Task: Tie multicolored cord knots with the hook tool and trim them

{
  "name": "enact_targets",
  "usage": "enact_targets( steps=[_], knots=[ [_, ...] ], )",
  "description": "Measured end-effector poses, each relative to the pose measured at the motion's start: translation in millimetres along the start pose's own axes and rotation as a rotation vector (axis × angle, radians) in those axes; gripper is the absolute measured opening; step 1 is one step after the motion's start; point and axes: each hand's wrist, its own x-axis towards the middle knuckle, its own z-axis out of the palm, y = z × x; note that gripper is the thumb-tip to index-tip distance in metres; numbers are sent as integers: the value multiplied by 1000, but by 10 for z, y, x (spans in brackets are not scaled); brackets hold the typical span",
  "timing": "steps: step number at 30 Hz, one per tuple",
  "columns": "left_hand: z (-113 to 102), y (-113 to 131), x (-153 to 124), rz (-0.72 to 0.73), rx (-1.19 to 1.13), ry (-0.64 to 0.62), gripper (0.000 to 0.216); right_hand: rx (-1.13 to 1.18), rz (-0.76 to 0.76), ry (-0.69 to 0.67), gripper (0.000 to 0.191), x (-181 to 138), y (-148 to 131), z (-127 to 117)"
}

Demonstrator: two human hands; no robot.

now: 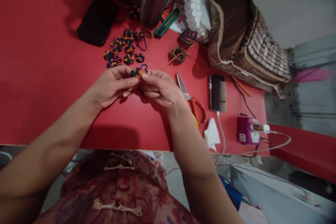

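Between my two hands is a small crocheted piece in dark green, yellow and orange yarn, with a short dark tail curling from its top. My left hand pinches its left side between thumb and fingers. On the other side, my right hand grips the right edge with thumb and forefinger. Just beyond them, several similar crocheted pieces lie in a cluster on the red table. Scissors with orange-red handles rest beside my right wrist, partly hidden by the forearm.
Two multicoloured yarn balls sit right of the cluster, near a green box cutter. A black case lies at the back left. To the right are a phone on a cable, a purple power adapter and a brown quilted bag.
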Motion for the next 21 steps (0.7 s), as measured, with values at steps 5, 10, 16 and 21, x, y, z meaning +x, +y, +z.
enact_targets(
  steps=[5, 10, 16, 21],
  knots=[
    [34, 49, -22, -47, 38, 39, 40, -124, -305, 306, 43, -5, -5, -2],
    [29, 42, -12, -44, 29, 89, 37, -338, -456, 460, 35, -43, 32, 94],
    [-14, -38, 17, -28, 33, 115, 26, -754, -534, 426, 34, -25, 148, 112],
    [-9, -62, 30, -31, 74, 120, 19, -945, -588, 414, 20, 28, 185, 32]
  ],
)
